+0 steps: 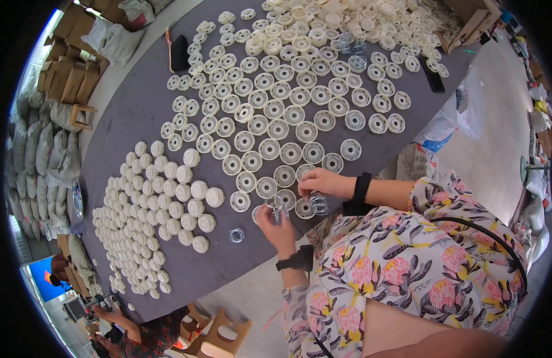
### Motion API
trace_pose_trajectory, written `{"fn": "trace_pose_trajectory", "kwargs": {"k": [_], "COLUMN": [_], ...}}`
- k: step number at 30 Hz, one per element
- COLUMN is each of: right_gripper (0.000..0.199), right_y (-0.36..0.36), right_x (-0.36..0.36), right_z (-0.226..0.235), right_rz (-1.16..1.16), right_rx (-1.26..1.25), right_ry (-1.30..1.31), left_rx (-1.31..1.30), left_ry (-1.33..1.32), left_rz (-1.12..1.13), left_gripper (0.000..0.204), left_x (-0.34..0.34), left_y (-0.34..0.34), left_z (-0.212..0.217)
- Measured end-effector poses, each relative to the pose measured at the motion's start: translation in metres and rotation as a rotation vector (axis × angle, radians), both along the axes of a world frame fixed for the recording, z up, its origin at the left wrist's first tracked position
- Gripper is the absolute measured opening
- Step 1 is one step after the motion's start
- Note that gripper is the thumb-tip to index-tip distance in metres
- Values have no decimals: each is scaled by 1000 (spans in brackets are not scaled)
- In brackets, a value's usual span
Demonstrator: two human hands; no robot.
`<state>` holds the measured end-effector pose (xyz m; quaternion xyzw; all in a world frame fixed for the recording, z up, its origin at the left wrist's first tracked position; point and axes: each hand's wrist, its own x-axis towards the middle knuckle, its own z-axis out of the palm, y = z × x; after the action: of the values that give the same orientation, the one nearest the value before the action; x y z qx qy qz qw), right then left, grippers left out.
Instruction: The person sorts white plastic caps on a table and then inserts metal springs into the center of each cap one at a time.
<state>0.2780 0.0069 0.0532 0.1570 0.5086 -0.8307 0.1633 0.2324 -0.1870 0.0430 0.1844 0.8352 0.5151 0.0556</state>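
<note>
My left hand (pixel 276 230) is raised over the table's near edge, its fingers closed around a few thin, shiny wire rings (pixel 275 204). Beside it, my right hand (pixel 325 182) is closed too, fingertips down over the nearest discs, with a bundle of wire coils (pixel 318 204) at its lower side that it seems to grip. Rows of round white plastic discs with dark centres (pixel 284 175) lie flat just beyond both hands. Some of them carry wire rings, such as the disc at the right end (pixel 350 150). A loose wire coil (pixel 236 235) rests left of my left hand.
Many white domed caps (pixel 183 193) stand in rows on the left of the grey table (pixel 222 271). Piled white parts (pixel 347 21) and more wire coils (pixel 349 45) lie at the far end. A phone (pixel 432 74) is near the right edge. Another person (pixel 150 334) works at lower left.
</note>
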Motion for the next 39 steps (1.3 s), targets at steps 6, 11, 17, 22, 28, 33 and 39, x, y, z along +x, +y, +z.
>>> {"fn": "trace_pose_trajectory", "kwargs": {"k": [6, 11, 17, 22, 28, 33, 39], "right_gripper": [44, 49, 44, 35, 30, 21, 23], "right_y": [-18, -7, -13, -15, -15, -15, -13], "right_x": [-2, 2, -1, 2, 8, 12, 15], "right_z": [10, 21, 11, 15, 9, 10, 7], "right_rz": [124, 32, 16, -9, -7, -6, -36], "right_rx": [-30, -31, -69, 7, 22, 37, -30], "right_ry": [-221, -125, -120, -97, -83, -68, -73], "left_rx": [108, -38, -97, -106, -124, -109, -70], "left_ry": [-123, -13, 71, 106, 143, 157, 76], "left_rz": [59, 42, 23, 18, 16, 23, 37], "left_gripper": [38, 36, 39, 39, 39, 40, 40], "left_x": [-7, -8, -5, -2, 4, 8, 13], "left_y": [-3, 19, 13, 12, 12, 9, 9], "left_z": [14, 20, 21, 21, 22, 20, 20]}}
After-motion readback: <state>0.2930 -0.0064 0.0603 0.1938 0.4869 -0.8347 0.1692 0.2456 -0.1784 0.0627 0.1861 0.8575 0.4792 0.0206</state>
